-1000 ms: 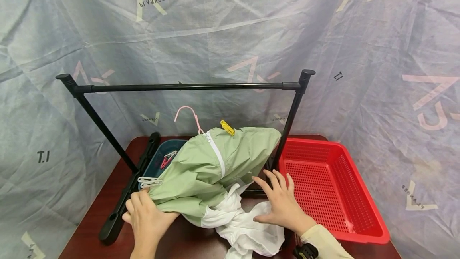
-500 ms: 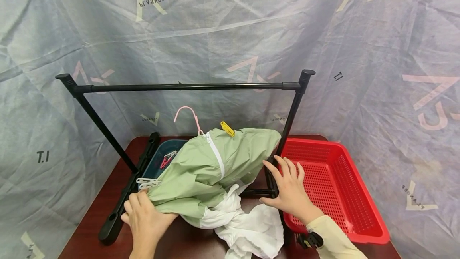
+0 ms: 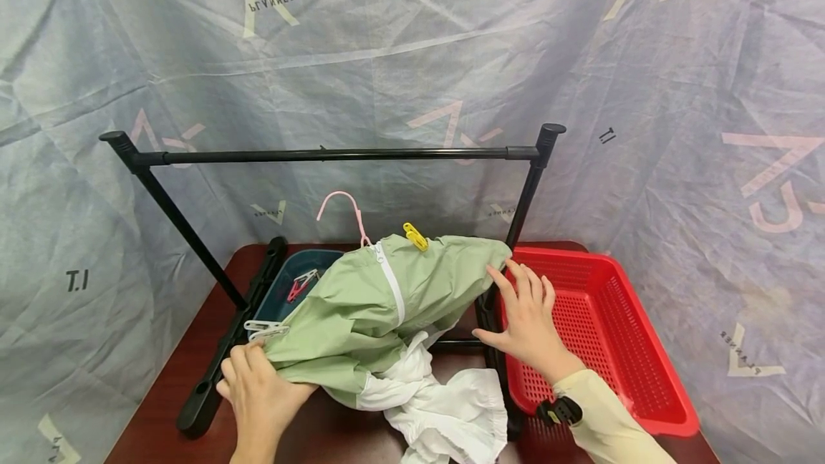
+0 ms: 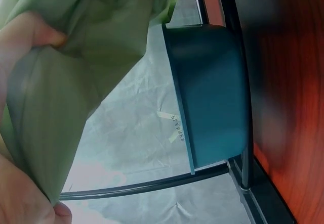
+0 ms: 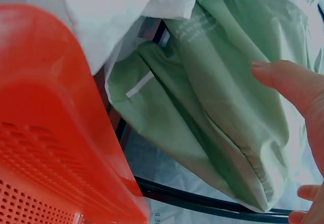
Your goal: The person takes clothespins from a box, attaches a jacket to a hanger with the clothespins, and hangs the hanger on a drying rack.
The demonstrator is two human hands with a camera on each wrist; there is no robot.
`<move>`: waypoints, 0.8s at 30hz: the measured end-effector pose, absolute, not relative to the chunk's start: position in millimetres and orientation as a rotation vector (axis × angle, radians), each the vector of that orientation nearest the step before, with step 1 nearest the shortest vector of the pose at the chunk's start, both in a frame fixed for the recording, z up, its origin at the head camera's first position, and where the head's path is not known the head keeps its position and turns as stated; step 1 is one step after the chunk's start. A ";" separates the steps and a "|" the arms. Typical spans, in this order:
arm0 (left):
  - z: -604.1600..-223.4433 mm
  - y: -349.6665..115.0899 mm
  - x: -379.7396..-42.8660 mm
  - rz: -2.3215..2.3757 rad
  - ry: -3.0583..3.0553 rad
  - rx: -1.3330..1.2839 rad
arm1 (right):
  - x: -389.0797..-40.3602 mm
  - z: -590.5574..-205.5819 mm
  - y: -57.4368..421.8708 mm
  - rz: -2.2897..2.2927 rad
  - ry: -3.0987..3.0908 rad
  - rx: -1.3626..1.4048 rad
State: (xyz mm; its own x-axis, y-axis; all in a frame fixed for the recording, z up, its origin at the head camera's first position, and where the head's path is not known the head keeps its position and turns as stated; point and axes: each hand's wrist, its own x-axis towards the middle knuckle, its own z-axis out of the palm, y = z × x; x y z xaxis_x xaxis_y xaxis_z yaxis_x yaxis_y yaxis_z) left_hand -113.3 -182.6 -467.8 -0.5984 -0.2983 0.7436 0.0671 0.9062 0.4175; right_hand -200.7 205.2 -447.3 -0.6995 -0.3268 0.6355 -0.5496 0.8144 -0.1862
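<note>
A light green jacket [image 3: 361, 306] with a white zipper and crumpled white lining [image 3: 445, 407] is held up in front of the rack. From its top rises the hook of a pink hanger [image 3: 358, 215]. A yellow clothespin [image 3: 415, 237] is clipped on the upper edge, and a white clothespin [image 3: 266, 328] sits at the left end. My left hand [image 3: 261, 389] grips the jacket's left end, the thumb pressing into the fabric in the left wrist view. My right hand [image 3: 531, 321] is spread with fingertips at the jacket's right end; its thumb [image 5: 283, 80] stands out over the green fabric.
A black rack [image 3: 335, 156] stands across the table [image 3: 341, 435]. Behind the jacket on the left, a blue bin [image 4: 210, 97] contains clothespins [image 3: 303, 283]. A red perforated basket [image 3: 651, 335] stands at the right, beside the rack's right leg.
My right hand has moved up and to the right along the jacket to its right end. The jacket's upper edge, with the hanger and yellow clothespin, has dipped slightly; my left hand keeps its grip.
</note>
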 end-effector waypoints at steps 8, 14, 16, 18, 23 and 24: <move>-470.9 -184.4 -115.5 -0.503 -2.125 0.117 | -208.7 -445.1 208.2 0.534 -2.373 0.641; -472.7 -185.9 -117.5 -0.497 -2.086 0.055 | -213.2 -442.0 209.0 0.536 -2.357 0.655; -472.9 -186.3 -118.1 -0.495 -2.076 0.035 | -213.9 -441.3 208.9 0.533 -2.352 0.664; -473.1 -186.5 -118.5 -0.497 -2.072 0.020 | -214.7 -440.9 208.8 0.525 -2.348 0.671; -473.4 -186.6 -120.1 -0.506 -2.068 0.004 | -217.9 -441.4 208.9 0.488 -2.335 0.680; -473.4 -186.6 -120.3 -0.507 -2.067 0.003 | -218.8 -441.8 209.0 0.484 -2.331 0.682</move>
